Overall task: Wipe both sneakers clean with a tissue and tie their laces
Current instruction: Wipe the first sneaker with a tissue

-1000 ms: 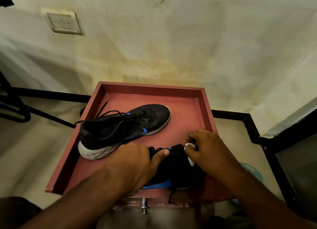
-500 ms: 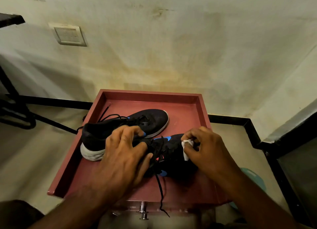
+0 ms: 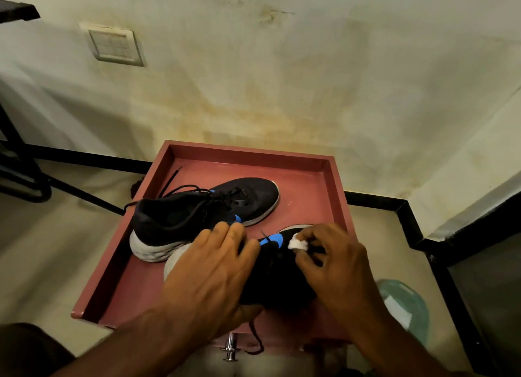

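Two black sneakers with blue marks and white soles sit in a red tray (image 3: 335,184). The far sneaker (image 3: 203,213) lies toe to the right, laces loose and untied. The near sneaker (image 3: 277,275) is under both hands; one lace end hangs over the tray's front edge. My left hand (image 3: 208,275) grips its heel end from above. My right hand (image 3: 335,266) pinches a small wad of white tissue (image 3: 298,244) against the sneaker's upper near the blue mark. Most of the near sneaker is hidden by my hands.
The tray stands on a small stand against a stained wall with a switch plate (image 3: 114,45). A pale green plastic container (image 3: 403,306) sits on the floor to the right. Black metal frames (image 3: 19,179) stand at far left, and a black skirting runs along the wall.
My left hand has shifted from the sneaker's side up over its heel end. The near sneaker has turned so its white sole shows at left. The right hand holding the tissue has moved slightly right.
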Demonstrator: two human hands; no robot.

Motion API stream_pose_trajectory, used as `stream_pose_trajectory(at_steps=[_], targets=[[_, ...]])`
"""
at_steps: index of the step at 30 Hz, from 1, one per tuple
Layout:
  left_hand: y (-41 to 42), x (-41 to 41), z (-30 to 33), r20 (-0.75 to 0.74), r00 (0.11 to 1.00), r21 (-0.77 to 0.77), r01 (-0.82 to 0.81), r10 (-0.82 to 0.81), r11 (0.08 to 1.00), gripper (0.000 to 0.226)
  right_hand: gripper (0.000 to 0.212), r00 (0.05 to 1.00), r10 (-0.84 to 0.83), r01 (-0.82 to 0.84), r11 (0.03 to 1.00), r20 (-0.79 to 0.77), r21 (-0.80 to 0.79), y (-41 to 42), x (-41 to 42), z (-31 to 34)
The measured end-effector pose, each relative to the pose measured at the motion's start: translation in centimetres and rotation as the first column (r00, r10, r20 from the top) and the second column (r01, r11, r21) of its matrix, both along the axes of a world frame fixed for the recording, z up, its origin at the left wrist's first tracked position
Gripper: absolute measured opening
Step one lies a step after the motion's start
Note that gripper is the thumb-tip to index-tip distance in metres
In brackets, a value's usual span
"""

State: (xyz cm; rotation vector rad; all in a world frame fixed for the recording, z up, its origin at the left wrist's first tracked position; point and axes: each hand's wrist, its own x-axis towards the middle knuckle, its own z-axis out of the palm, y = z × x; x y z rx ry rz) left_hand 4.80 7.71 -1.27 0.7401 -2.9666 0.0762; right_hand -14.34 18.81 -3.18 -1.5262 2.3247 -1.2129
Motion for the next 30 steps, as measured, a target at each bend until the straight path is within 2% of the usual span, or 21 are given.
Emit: stream_pose_trajectory(at_steps=[3,4,5,8,9,10,12,14,16,18,21,22,23,25,27,28,30], targets=[[0.4,-0.1,-0.9,0.081,0.996,0.030,0.025,-0.027,0.999,0.076,0.016,0.965,0.241,-0.235,0.970,-0.107,0.066,0.9,2.0,-0.4],[0.4,0.0,-1.0,0.087,0.996,0.058,0.022,-0.027,0.998,0.077,0.017,0.943,0.282,-0.267,0.958,-0.173,0.105,0.9,2.1,-0.6],[0.4,0.1,-1.1,0.081,0.997,0.079,0.012,-0.018,0.997,0.076,0.018,0.934,0.268,-0.246,0.962,-0.235,0.120,0.8,1.6,-0.7],[0.4,0.1,-0.9,0.037,0.999,0.130,-0.036,0.031,0.991,0.073,0.020,0.946,0.036,-0.007,0.996,-0.323,0.089,0.1,-1.3,-0.4],[0.3,0.1,-0.8,0.035,0.998,0.111,-0.054,0.051,0.992,0.081,0.021,0.940,-0.023,0.055,0.995,-0.342,0.085,0.0,-1.9,-0.2],[0.1,0.0,-0.8,0.044,0.997,0.090,-0.074,0.071,0.993,0.095,0.021,0.942,-0.045,0.077,0.994,-0.332,0.082,-0.2,-1.9,-0.2],[-0.1,-0.3,-1.0,0.067,0.994,0.065,-0.095,0.091,0.993,0.118,0.020,0.974,0.027,-0.011,0.997,-0.227,0.072,-0.9,-0.1,-0.6],[0.0,-0.3,-1.2,0.087,0.993,0.062,-0.086,0.080,0.994,0.116,0.019,0.980,0.181,-0.178,0.983,-0.087,0.045,-1.4,2.3,-0.9],[0.0,-0.2,-1.2,0.099,0.993,0.053,-0.067,0.061,0.996,0.107,0.020,0.960,0.272,-0.269,0.961,-0.065,0.061,-1.5,2.5,-1.0],[0.0,-0.1,-1.2,0.090,0.995,0.059,-0.046,0.041,0.997,0.098,0.020,0.967,0.190,-0.175,0.980,-0.170,0.097,-1.6,0.2,-0.8],[-0.2,-0.3,-0.8,0.032,0.998,0.106,-0.063,0.060,0.992,0.090,0.020,0.947,-0.084,0.125,0.985,-0.309,0.116,-1.4,-3.5,0.0],[-0.2,-0.4,-0.7,0.017,0.997,0.118,-0.077,0.075,0.990,0.090,0.020,0.949,-0.097,0.134,0.985,-0.300,0.105,-1.4,-3.5,0.1],[-0.2,-0.6,-0.8,0.012,0.996,0.113,-0.087,0.087,0.990,0.091,0.019,0.967,-0.047,0.073,0.993,-0.248,0.094,-1.6,-2.7,0.1],[0.0,-0.6,-1.2,0.047,0.995,0.103,-0.091,0.087,0.990,0.095,0.017,0.990,0.121,-0.115,0.990,-0.074,0.083,-2.0,0.6,-0.1],[0.2,-0.4,-1.3,0.105,0.990,0.085,-0.099,0.090,0.991,0.101,0.015,0.968,0.247,-0.249,0.966,0.040,0.075,-2.0,3.0,-0.1],[0.2,-0.2,-1.6,0.113,0.990,0.067,-0.096,0.088,0.993,0.102,0.015,0.964,0.262,-0.265,0.960,0.051,0.084,-2.1,3.0,-0.1],[0.2,0.0,-1.9,0.106,0.991,0.045,-0.087,0.082,0.995,0.099,0.022,0.987,0.136,-0.125,0.985,-0.084,0.121,-2.5,0.8,0.0]])
